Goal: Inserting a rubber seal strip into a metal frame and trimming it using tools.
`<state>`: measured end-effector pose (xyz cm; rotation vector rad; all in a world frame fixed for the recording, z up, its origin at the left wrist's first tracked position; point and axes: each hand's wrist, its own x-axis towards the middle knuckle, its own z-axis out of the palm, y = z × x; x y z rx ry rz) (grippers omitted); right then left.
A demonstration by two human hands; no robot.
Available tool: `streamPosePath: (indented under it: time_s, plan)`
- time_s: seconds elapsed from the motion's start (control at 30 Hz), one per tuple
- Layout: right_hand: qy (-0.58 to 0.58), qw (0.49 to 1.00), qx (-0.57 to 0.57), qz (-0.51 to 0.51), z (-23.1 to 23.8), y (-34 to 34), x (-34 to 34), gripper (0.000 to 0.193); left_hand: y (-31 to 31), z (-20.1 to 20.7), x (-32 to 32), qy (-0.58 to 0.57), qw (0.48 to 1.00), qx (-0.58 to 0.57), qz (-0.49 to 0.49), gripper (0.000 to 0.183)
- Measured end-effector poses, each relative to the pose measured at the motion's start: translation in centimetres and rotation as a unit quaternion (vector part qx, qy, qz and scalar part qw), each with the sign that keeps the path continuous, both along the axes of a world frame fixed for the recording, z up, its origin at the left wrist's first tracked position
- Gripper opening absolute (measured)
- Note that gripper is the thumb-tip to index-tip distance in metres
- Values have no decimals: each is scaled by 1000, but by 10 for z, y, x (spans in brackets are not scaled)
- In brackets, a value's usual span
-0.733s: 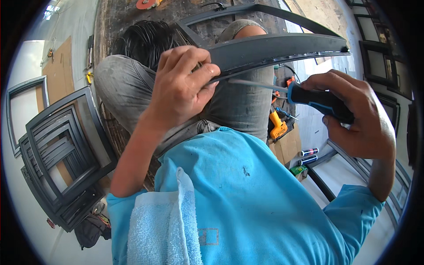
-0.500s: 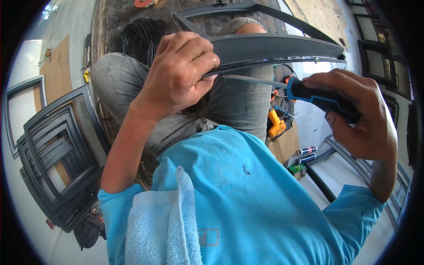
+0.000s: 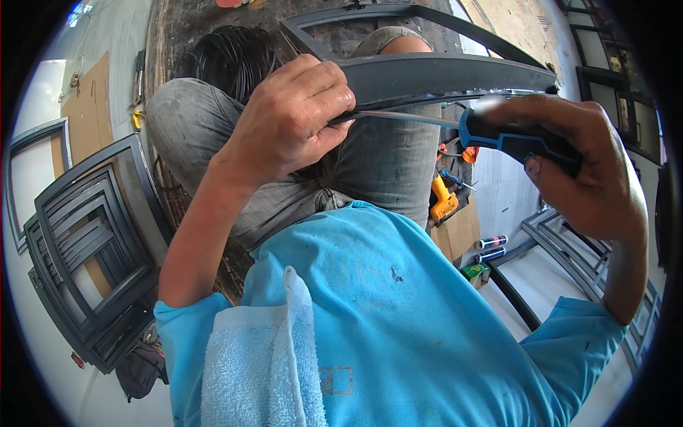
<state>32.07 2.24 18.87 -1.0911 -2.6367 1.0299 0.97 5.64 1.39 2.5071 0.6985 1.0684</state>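
Note:
A dark grey window-type frame (image 3: 441,75) rests across my raised legs. My left hand (image 3: 288,117) is closed round the left end of its near bar, thumb underneath. A thin black strip runs along that bar's lower edge; whether my fingers also pinch it I cannot tell. My right hand (image 3: 583,153) grips a screwdriver (image 3: 519,142) by its black and blue handle. The metal shaft points left, nearly along the bar's lower edge, and its tip is at the edge close to my left fingers.
Coiled black cord (image 3: 231,64) lies beyond my left knee. Several stacked dark frames (image 3: 99,242) lean at the left, and more frames (image 3: 569,249) lie at the right. A yellow tool (image 3: 444,199), cardboard (image 3: 455,235) and two tubes (image 3: 491,248) lie on the right. A light blue towel (image 3: 260,363) hangs on my chest.
The screwdriver's shaft has moved up against the lower edge of the frame's bar; before, it was slightly below. My right hand has risen a little, while my left keeps its hold.

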Motion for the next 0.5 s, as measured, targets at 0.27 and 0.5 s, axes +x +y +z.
streamPosePath:
  time_s: [0.27, 0.5]
  plan:
    - [-41, 997, -22, -66, 16, 11, -32, 54, 3, 2, 5, 0, 1000, 5, -20, 25]
    - [-180, 969, 150, 77, 31, 16, -46, 49, 2, -2, 7, -25, 1000, -15, 10, 22]
